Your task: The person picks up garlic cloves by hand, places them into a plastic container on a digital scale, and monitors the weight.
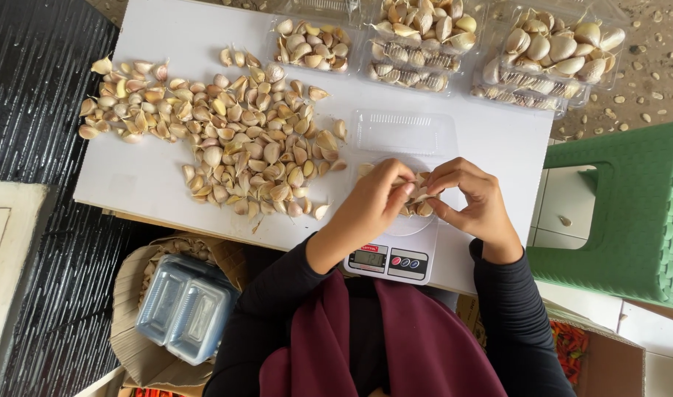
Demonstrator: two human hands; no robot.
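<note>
My left hand [369, 206] and my right hand [472, 198] meet over a clear plastic container [402, 136] that rests on a small white kitchen scale [395, 254]. Both hands pinch garlic cloves [419, 192] lying in the container's lower half; its lid lies open behind. A wide heap of loose garlic cloves [233, 140] spreads over the white table [145, 176] to the left of my hands.
Filled clear containers of garlic [310, 44] [424, 37] [549, 59] stand along the far edge. A green plastic stool [630, 213] is at the right. A cardboard box with stacked empty containers [185, 305] sits below left.
</note>
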